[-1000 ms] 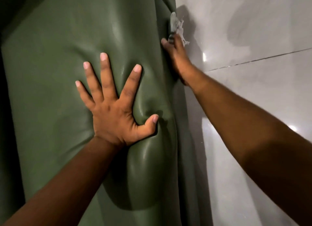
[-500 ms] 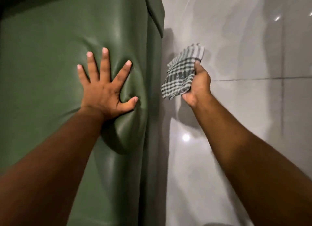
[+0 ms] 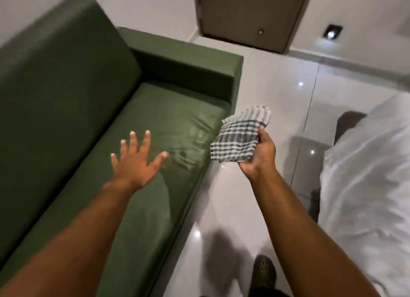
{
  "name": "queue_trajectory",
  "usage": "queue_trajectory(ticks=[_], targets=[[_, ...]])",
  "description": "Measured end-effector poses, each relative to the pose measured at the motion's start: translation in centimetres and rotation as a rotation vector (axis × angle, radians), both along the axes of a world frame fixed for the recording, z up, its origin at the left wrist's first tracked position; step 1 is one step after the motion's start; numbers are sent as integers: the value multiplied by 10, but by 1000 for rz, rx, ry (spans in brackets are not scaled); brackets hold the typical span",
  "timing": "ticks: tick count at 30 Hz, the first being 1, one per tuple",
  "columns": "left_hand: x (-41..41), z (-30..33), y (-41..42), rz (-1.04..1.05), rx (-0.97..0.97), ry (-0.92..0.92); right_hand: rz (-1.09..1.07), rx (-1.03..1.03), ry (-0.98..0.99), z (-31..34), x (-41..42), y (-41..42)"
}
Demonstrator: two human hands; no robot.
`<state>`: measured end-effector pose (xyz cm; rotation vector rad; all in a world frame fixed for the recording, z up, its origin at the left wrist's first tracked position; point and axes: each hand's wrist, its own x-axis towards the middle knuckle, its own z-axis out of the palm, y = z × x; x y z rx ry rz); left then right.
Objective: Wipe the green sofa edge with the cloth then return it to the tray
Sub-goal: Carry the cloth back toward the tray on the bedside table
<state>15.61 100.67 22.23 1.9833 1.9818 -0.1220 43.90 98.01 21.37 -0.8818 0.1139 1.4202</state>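
The green sofa (image 3: 93,101) fills the left half of the view, its seat cushion creased near the front edge. My left hand (image 3: 137,161) hovers over the seat with fingers spread, holding nothing. My right hand (image 3: 259,154) is shut on a bunched checked cloth (image 3: 237,137), held in the air over the floor just right of the sofa's front edge. No tray is in view.
Glossy pale floor tiles (image 3: 277,86) run between the sofa and a bed with white bedding (image 3: 366,174) on the right. A brown door (image 3: 248,15) stands at the back. A dark shoe (image 3: 264,272) shows at the bottom.
My left hand has lifted off the sofa cushion it was pressing. My right hand has carried the cloth away from the sofa edge. The view has pulled back and shows the whole sofa.
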Motion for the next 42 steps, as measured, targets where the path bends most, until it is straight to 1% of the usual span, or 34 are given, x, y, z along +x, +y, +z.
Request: queue_trajectory(ticks=[2, 5, 8, 11, 15, 18, 21, 26, 28, 30, 32, 35, 38, 42], targets=[[-32, 53, -14, 76, 71, -20, 60, 55, -53, 58, -17, 8], [-75, 123, -38, 170, 150, -26, 184, 179, -66, 134, -48, 29], [-111, 164, -64, 293, 160, -19, 350, 300, -95, 189, -82, 52], [-149, 197, -91, 501, 180, -15, 485, 347, -120, 229, -129, 75], [-185, 235, -147, 788, 229, 13, 779, 373, -92, 265, -204, 82], [-202, 258, -200, 959, 267, 51, 943, 401, -41, 286, -257, 67], [-209, 279, -269, 1123, 306, 106, 1100, 462, -13, 305, -310, 32], [-199, 286, -425, 1421, 314, 215, 1418, 544, 29, 323, -394, -80], [-180, 282, -501, 1557, 320, 263, 1582, 543, 50, 329, -422, -151], [-165, 279, -555, 1631, 317, 295, 1671, 551, 88, 330, -443, -205], [-144, 276, -619, 1757, 316, 332, 1815, 566, 93, 332, -458, -277], [-115, 266, -718, 1888, 301, 410, 1986, 602, 106, 328, -476, -386], [-93, 253, -800, 1991, 271, 453, 2109, 621, 114, 321, -488, -482], [-71, 231, -892, 2107, 155, 452, 2229, 624, 55, 300, -498, -589]])
